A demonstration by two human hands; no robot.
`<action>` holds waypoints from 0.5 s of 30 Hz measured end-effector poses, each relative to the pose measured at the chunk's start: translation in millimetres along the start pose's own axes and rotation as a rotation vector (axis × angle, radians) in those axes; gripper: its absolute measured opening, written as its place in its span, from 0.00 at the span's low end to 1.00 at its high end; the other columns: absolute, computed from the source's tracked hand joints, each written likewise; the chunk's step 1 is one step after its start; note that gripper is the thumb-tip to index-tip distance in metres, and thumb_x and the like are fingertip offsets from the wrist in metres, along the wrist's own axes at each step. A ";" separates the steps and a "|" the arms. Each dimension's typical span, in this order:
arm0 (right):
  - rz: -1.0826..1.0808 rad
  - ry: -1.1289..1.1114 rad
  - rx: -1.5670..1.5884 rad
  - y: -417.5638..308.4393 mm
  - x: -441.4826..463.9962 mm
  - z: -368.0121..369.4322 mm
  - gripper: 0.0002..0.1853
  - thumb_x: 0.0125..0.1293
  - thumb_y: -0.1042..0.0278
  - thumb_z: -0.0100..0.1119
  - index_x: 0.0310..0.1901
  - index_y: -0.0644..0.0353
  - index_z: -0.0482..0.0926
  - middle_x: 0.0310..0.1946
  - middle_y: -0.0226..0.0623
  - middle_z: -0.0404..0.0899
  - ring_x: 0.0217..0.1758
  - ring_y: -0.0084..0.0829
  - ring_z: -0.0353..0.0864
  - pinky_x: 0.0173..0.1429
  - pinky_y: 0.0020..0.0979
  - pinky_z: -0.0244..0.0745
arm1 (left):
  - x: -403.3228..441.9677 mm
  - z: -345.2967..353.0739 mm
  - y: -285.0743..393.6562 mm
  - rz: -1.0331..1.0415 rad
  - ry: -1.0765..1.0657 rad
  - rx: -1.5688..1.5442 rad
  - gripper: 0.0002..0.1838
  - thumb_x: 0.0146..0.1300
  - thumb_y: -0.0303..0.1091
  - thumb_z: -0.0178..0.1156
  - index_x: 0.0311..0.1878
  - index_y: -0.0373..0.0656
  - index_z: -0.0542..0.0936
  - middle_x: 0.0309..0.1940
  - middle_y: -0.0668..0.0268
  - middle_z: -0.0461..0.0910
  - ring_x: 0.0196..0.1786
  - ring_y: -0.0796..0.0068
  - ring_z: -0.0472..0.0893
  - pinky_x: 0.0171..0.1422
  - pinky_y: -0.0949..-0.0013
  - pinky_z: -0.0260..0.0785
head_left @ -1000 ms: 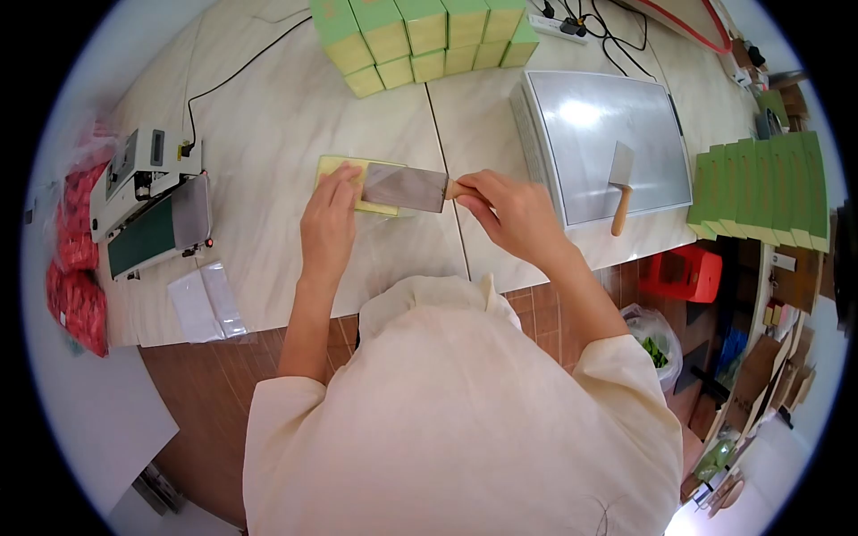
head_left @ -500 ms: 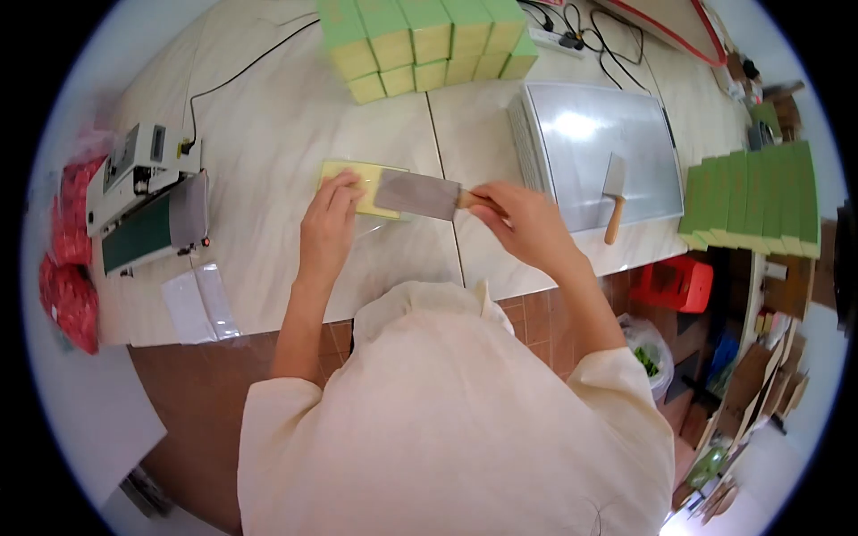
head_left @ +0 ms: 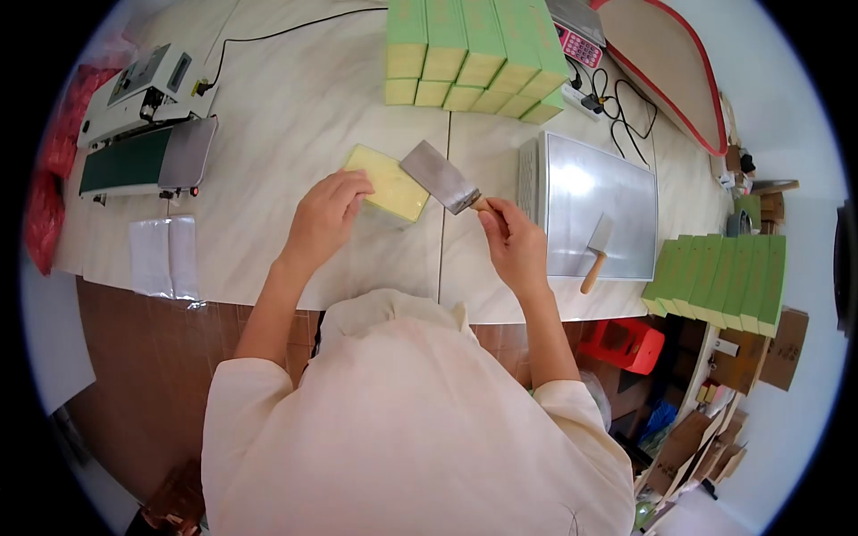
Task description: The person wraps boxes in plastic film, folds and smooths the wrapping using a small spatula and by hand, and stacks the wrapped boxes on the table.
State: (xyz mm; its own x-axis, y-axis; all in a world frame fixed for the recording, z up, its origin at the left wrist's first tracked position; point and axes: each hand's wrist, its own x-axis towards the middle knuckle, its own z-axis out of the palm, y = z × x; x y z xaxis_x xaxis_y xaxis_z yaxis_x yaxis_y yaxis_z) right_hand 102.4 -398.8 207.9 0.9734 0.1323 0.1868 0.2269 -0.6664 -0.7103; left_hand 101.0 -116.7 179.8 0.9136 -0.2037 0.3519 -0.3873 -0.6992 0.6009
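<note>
My left hand [head_left: 329, 214] has its fingers curled over the left end of a flat yellow rectangular box [head_left: 393, 185] with a shiny, clear-looking surface and greenish edges. The box lies at a slant on the marbled table. My right hand [head_left: 516, 246] grips the wooden handle of a scraper [head_left: 438, 174] with a wide, dull metal blade. The blade points up and left, beside the right side of the box. Its near edge appears close to the box; contact cannot be made out.
Green-and-yellow boxes [head_left: 478, 54] are stacked at the back. A metal-topped plate [head_left: 572, 192] on the right carries a smaller wooden-handled spatula [head_left: 601, 234]. More green boxes [head_left: 724, 277] stand beyond it. A sealing machine [head_left: 134, 170] and clear plastic bags [head_left: 165, 255] are on the left.
The scraper has moved off the box's top to its right side, its blade now angled upward. The box has turned to a steeper slant. The whole view has shifted.
</note>
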 end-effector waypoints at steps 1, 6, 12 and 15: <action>-0.025 -0.011 -0.035 -4.3 2.0 1.6 0.08 0.68 0.65 0.63 0.44 0.60 0.81 0.29 0.38 0.84 0.26 0.35 0.82 0.30 0.31 0.74 | -3.1 -3.0 -2.4 -0.010 0.010 -0.002 0.09 0.62 0.17 0.55 0.44 0.39 0.79 0.48 0.62 0.81 0.51 0.58 0.81 0.54 0.63 0.75; -0.111 -0.054 -0.058 -15.1 -0.2 7.8 0.07 0.66 0.68 0.63 0.43 0.60 0.81 0.31 0.37 0.83 0.24 0.34 0.81 0.29 0.31 0.73 | -13.1 -13.8 -10.9 -0.287 0.089 -0.210 0.20 0.57 0.14 0.53 0.52 0.43 0.77 0.53 0.59 0.77 0.52 0.57 0.80 0.56 0.62 0.73; -0.179 -0.100 -0.037 -27.9 -0.9 19.4 0.07 0.65 0.70 0.64 0.43 0.60 0.80 0.31 0.37 0.83 0.24 0.33 0.82 0.29 0.30 0.74 | -6.5 -13.8 -15.8 -0.176 -0.077 -0.275 0.30 0.54 0.21 0.65 0.62 0.50 0.76 0.67 0.61 0.68 0.73 0.58 0.61 0.76 0.58 0.56; -0.192 -0.130 -0.023 -31.7 1.9 19.5 0.07 0.65 0.70 0.64 0.43 0.61 0.80 0.32 0.38 0.83 0.24 0.33 0.82 0.29 0.31 0.74 | -0.8 -9.8 -18.3 -0.102 -0.123 -0.333 0.24 0.51 0.26 0.70 0.54 0.52 0.83 0.69 0.64 0.66 0.76 0.58 0.56 0.77 0.55 0.53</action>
State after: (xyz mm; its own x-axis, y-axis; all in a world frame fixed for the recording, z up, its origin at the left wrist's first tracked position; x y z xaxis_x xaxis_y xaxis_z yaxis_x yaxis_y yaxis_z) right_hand 97.6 -363.1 217.5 0.9084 0.3510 0.2270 0.4093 -0.6364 -0.6538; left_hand 106.2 -97.0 175.5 0.9499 -0.2395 0.2010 -0.2937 -0.4628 0.8364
